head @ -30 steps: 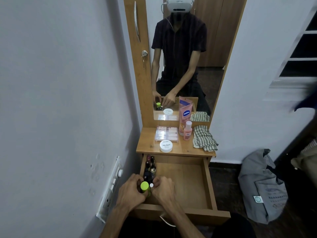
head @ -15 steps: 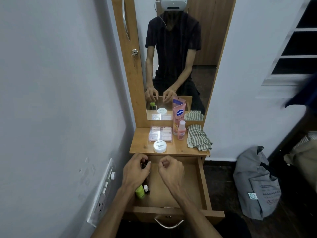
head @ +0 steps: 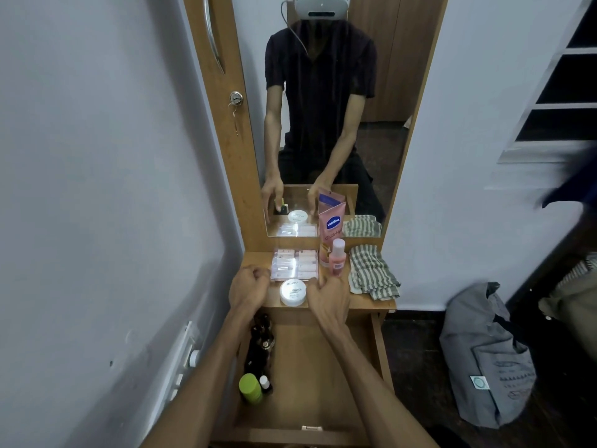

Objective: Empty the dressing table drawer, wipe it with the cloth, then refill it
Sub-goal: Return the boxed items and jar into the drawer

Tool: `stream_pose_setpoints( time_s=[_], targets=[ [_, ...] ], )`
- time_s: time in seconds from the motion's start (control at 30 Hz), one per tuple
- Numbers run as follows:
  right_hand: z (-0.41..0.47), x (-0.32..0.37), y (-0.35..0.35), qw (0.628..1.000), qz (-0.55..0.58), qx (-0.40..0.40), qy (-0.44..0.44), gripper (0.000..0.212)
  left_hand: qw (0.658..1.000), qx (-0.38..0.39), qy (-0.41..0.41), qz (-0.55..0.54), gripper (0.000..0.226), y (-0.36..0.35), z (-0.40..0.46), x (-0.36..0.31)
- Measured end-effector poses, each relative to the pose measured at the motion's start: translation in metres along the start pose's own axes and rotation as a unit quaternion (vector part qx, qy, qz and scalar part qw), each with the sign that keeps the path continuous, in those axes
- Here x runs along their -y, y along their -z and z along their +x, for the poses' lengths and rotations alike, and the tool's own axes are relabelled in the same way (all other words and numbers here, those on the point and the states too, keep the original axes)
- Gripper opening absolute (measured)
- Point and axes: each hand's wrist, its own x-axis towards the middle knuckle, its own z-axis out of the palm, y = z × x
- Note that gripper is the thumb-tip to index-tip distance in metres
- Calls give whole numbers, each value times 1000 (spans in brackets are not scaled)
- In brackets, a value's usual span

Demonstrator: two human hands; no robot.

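Both hands hovered beside the white jar on the tabletop, left hand curled, right hand loosely bent, neither visibly holding anything; below the jar, the drawer held bottles; refilling seemed underway; next, grip the jar.

The cloth was striped green and white. A white jar sat by a pink bottle and pink tube. The drawer and tabletop were brown wood; one bottle cap was lime green.
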Motion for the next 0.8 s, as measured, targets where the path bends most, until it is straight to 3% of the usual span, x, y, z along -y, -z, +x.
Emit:
stream_pose_setpoints(
  time_s=[0.23,0.37,0.8],
  targets=[
    [13,-1,-14,1000,4,11,-8,26,998,55,12,-30,25,-23,11,-1],
    [13,-3,-16,1000,10,3,-10,25,999,26,-12,-24,21,-25,9,-1],
    [8,19,-19,994,84,-68,11,22,991,-38,23,-127,17,-12,8,1]
  ],
)
